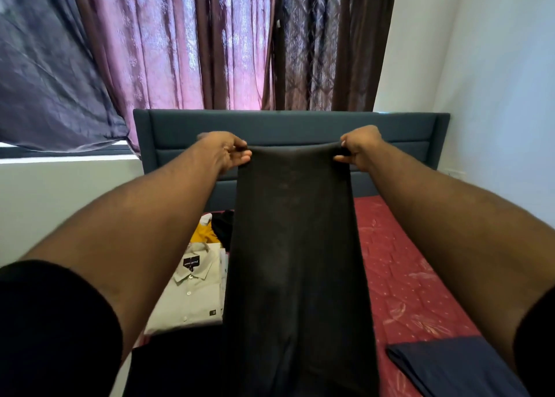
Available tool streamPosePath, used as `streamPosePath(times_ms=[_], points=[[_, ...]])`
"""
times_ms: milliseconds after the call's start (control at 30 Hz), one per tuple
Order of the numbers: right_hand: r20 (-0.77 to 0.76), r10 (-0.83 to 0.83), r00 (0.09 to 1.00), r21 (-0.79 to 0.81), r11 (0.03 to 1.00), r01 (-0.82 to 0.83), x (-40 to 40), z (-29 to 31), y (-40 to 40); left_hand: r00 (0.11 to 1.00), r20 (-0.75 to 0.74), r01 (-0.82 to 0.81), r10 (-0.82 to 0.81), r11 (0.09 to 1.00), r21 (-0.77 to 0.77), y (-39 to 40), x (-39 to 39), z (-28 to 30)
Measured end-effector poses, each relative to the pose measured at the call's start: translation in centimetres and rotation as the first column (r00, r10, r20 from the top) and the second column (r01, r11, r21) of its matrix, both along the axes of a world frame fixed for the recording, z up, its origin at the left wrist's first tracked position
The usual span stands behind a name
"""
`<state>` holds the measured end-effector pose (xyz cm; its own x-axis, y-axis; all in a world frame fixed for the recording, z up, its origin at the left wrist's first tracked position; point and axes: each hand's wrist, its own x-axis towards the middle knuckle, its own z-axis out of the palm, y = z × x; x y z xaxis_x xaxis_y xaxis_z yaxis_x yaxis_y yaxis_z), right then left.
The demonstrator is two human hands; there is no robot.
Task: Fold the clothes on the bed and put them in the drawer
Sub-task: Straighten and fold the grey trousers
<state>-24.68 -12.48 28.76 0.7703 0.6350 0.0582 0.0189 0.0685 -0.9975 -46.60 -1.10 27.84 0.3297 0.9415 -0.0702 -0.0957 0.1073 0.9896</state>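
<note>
The dark garment point(297, 246) is held up at 12 o'clock above the bed point(402, 276), its top edge stretched between both hands: the left hand point(223, 153) pinches the left corner and the right hand point(359, 150) pinches the right corner, fingers curled round the cloth. On the bed at 9 o'clock of the garment lies a folded beige shirt point(192, 294), with a yellow item point(201, 234) just beyond it. A folded navy cloth point(450, 366) lies at 4 o'clock, before the headboard point(288, 123) and curtains point(186, 42).
</note>
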Motion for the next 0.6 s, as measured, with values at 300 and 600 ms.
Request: streamPosePath(times_ms=[300,600], points=[[0.184,-0.019,0.983,0.179,0.984,-0.015,-0.1,-0.3,-1.8,0.978,0.176,-0.146,0.112,0.971,0.191,-0.6,-1.0,0.0],[0.154,0.024,0.988,-0.293,0.956,0.022,-5.0,-34.0,-11.3,0.967,-0.238,-0.082,0.088,0.996,0.036,-10.5,-6.8,-32.0]])
